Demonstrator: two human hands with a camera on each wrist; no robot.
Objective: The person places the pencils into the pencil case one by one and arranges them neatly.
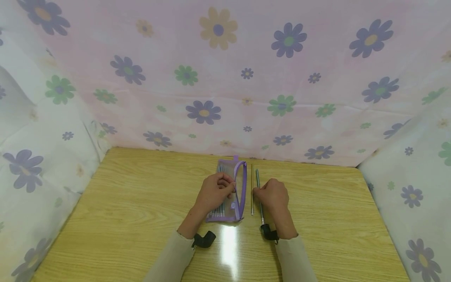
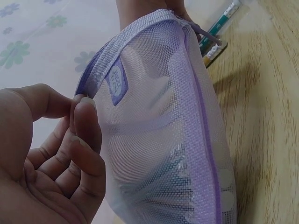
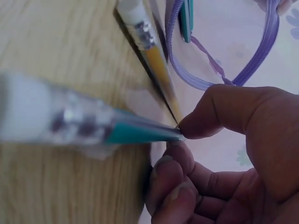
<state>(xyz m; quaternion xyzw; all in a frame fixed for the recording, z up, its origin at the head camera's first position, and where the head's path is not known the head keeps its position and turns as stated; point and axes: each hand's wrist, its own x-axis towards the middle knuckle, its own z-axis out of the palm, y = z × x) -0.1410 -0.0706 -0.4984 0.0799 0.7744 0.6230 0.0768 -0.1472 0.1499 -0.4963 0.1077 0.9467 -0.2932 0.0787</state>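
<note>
A mesh pencil case (image 1: 230,211) with purple trim lies on the table, its zipped mouth gaping toward the right. Several pencils (image 1: 217,212) show through the mesh. My left hand (image 1: 213,192) pinches the near side of the mouth's edge between thumb and forefinger; the left wrist view shows the lifted purple rim (image 2: 107,60) there. In my right hand (image 1: 276,196), thumb and forefinger pinch a green pencil (image 3: 140,130) with a white eraser pointing back toward me. Between this pencil and the case, a yellow pencil (image 1: 252,196) with a white eraser lies on the wood.
The wooden table (image 1: 141,203) ends at a flowered cloth (image 1: 246,90) behind it, with more cloth at both sides. A black wrist camera (image 1: 205,239) sits by the left cuff and another black camera (image 1: 269,233) by the right one.
</note>
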